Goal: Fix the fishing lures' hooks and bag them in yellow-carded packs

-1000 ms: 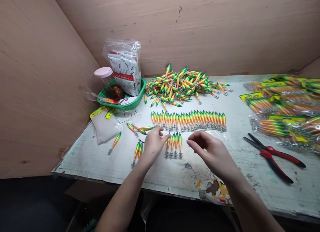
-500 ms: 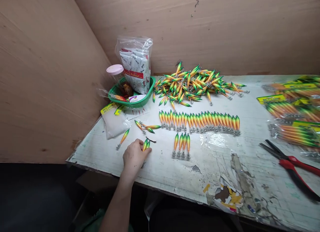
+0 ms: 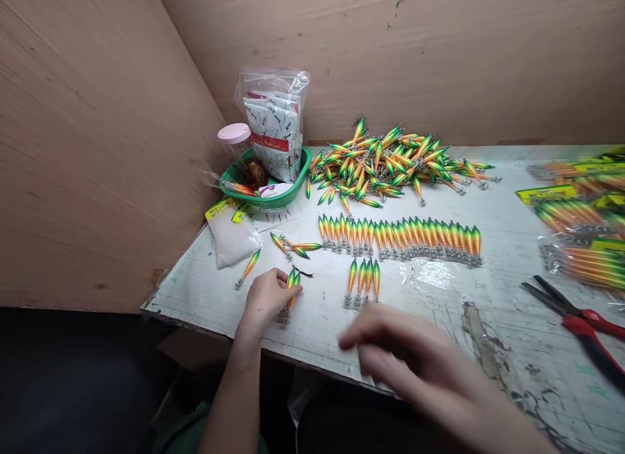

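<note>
My left hand rests on the table with its thumb and fingers closed around a pair of green-yellow-orange squid jigs, hooks pointing toward me. A dark, thin strand lies just beyond their tips. My right hand, blurred, hangs over the table's front edge, fingers bent and apart with nothing visible between them. Just beyond it stands a short row of squid jigs, side by side. Behind that runs a long row of the same jigs. A few loose jigs and a single jig lie near my left hand.
A heap of jigs lies at the back. Left of it stands a green basket holding a bag of packets and a pink-lidded jar. Clear bags lie in front. Packed jigs and red-handled pliers are at right.
My right hand has come into view from the lower right. My left hand still holds the jigs at about the same spot. The whole view has shifted slightly.
</note>
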### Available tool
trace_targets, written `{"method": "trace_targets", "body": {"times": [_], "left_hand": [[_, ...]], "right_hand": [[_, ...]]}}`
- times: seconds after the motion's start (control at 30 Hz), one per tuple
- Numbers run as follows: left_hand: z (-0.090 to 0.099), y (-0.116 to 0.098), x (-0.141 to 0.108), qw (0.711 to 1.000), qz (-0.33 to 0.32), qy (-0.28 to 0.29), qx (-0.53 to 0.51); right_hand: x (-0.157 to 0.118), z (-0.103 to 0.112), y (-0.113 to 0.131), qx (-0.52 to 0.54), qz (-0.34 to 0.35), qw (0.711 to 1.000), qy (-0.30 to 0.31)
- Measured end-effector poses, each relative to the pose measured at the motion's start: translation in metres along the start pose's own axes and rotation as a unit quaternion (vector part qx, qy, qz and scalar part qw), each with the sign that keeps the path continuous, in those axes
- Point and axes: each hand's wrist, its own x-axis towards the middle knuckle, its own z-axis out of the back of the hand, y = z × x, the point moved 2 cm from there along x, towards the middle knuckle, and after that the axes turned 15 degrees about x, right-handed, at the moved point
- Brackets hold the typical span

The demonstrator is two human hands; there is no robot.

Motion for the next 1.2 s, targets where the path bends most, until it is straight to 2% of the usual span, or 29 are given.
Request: {"method": "trace_targets", "body": {"times": [0.07, 0.13, 0.23, 0.3, 0.43, 0.63, 0.77, 0.97, 1.2], "left_hand": [[0.000, -0.001, -0.004, 0.999, -0.017, 0.021, -0.046], [0.002, -0.006, -0.012, 0.987, -0.047, 0.061, -0.142], [0.004, -0.020, -0.027, 0.938, -0.090, 0.130, -0.309], [0.005, -0.030, -0.035, 0.913, -0.101, 0.153, -0.364], [0.001, -0.048, -0.045, 0.888, -0.125, 0.197, -0.396], [-0.007, -0.067, -0.052, 0.890, -0.152, 0.208, -0.375], [-0.009, -0.080, -0.058, 0.872, -0.165, 0.246, -0.390], [-0.013, -0.082, -0.062, 0.851, -0.156, 0.268, -0.424], [-0.015, -0.079, -0.061, 0.838, -0.172, 0.261, -0.448]], "right_hand": [[0.035, -0.008, -0.001, -0.050, -0.023, 0.997, -0.051], [0.062, -0.011, -0.008, -0.053, -0.057, 0.993, -0.087], [0.079, -0.012, -0.019, 0.010, -0.083, 0.993, -0.078], [0.077, -0.009, -0.018, 0.042, -0.083, 0.993, -0.073], [0.064, -0.002, -0.005, 0.129, -0.101, 0.985, -0.060], [0.053, 0.014, 0.002, 0.169, -0.116, 0.976, -0.066], [0.049, 0.022, -0.003, 0.183, -0.131, 0.972, -0.064], [0.044, 0.026, 0.002, 0.181, -0.120, 0.974, -0.065], [0.041, 0.029, 0.006, 0.171, -0.126, 0.975, -0.069]]}}
